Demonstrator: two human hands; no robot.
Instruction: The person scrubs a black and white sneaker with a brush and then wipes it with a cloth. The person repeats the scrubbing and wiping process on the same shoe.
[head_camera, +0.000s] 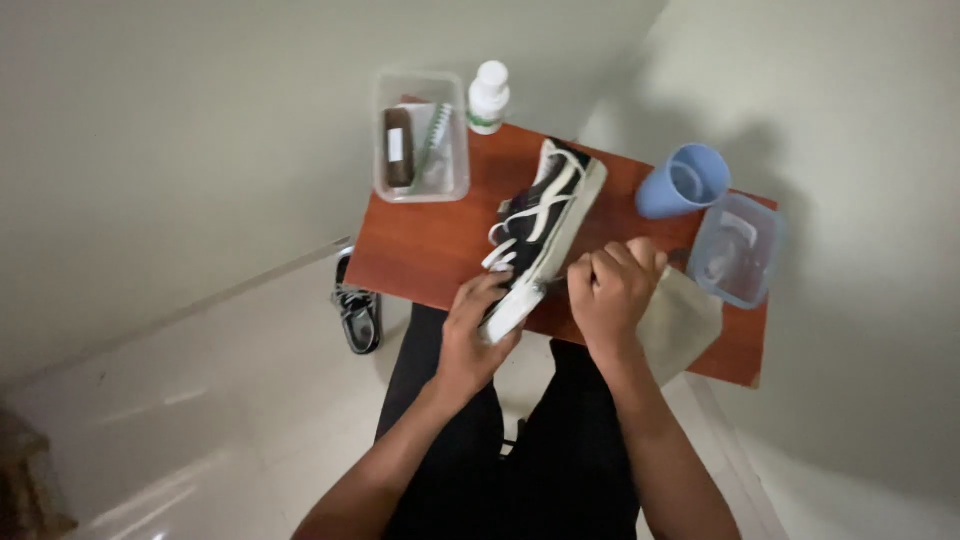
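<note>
On table (420, 250): 1 shoe (540, 225), 2 tubs (421, 140).

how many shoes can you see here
2: one shoe lies on the small table, its toe in the left hand; the other shoe sits on the floor beside the table.

On the reddish-brown wooden table (420, 250), a black canvas sneaker with white laces (540, 225) lies gripped at its toe by the left hand (475, 330). Just right of the sneaker, the right hand (610, 290) is fisted over a pale cloth (680, 320).
</note>
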